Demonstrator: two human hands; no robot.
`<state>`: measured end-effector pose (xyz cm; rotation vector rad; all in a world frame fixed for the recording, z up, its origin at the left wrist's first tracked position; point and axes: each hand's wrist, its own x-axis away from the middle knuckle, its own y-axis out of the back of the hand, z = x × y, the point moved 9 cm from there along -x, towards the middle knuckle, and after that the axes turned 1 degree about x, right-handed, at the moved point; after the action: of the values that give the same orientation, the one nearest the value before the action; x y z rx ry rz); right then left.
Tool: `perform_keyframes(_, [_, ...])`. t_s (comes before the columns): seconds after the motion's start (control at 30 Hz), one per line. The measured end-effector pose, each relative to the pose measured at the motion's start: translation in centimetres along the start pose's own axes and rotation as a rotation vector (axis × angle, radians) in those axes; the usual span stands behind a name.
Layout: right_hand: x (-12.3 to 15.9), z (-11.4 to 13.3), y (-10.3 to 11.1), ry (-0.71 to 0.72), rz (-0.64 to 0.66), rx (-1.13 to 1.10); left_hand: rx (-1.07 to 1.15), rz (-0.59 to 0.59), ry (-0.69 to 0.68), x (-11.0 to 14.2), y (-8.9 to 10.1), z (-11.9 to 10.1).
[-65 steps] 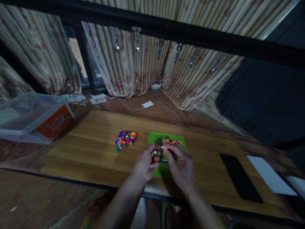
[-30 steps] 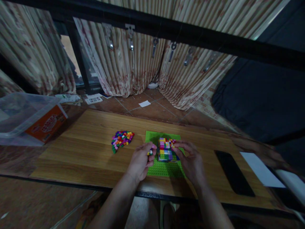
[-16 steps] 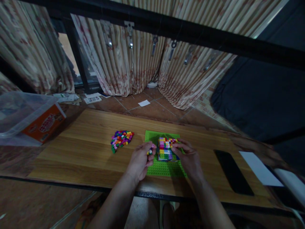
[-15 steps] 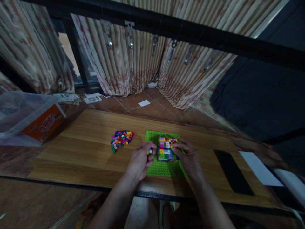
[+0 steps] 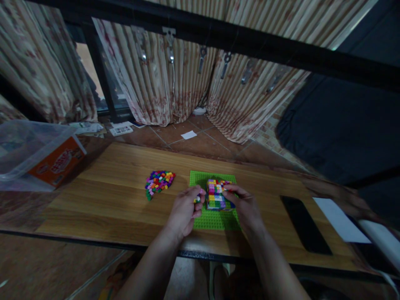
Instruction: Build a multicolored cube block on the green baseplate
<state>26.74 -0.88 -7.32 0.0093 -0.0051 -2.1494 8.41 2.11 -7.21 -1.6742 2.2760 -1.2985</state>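
Observation:
A green baseplate [image 5: 200,181] lies on the wooden table [image 5: 118,200]. On it stands a block built of many small coloured bricks [image 5: 215,196]. My right hand [image 5: 245,208] rests against the block's right side, its fingertips curled onto the top edge. My left hand [image 5: 184,210] is closed just left of the block, pinching a few small bricks [image 5: 197,199] between thumb and fingers. A heap of loose coloured bricks [image 5: 159,181] lies on the table to the left of the baseplate.
A black phone [image 5: 304,225] and a white sheet [image 5: 340,218] lie at the table's right. A clear plastic tub with an orange box [image 5: 56,160] sits at the far left. Curtains and a tiled floor lie beyond the table.
My right hand has slid from the front of the block to its right side and top edge. My left hand has stayed closed beside it.

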Motion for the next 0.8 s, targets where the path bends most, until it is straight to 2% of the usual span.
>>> perform_keyframes(0.17, [-0.1,-0.6,-0.2,-0.070,-0.004,-0.071,-0.002,0.002,0.009,0.0,-0.1,0.3])
perform_keyframes(0.33, [-0.2,-0.1,-0.2,-0.022,0.021,-0.018,-0.010,-0.001,0.008,0.0,-0.3,0.5])
perform_keyframes(0.4, [-0.1,0.8,0.0,0.039,0.016,0.022,-0.018,0.003,0.005,-0.1,-0.4,0.6])
perform_keyframes(0.5, [0.8,3.3,0.1,0.204,-0.008,0.112,-0.033,0.023,0.011,-0.2,-0.6,0.9])
perform_keyframes(0.67, [3.6,6.8,-3.3,0.471,0.160,0.411,-0.042,0.061,0.019,-0.3,-0.8,1.1])
perform_keyframes(0.8, [4.8,8.0,-4.7,0.601,0.178,0.621,-0.050,0.081,0.035,-0.2,-1.1,1.4])
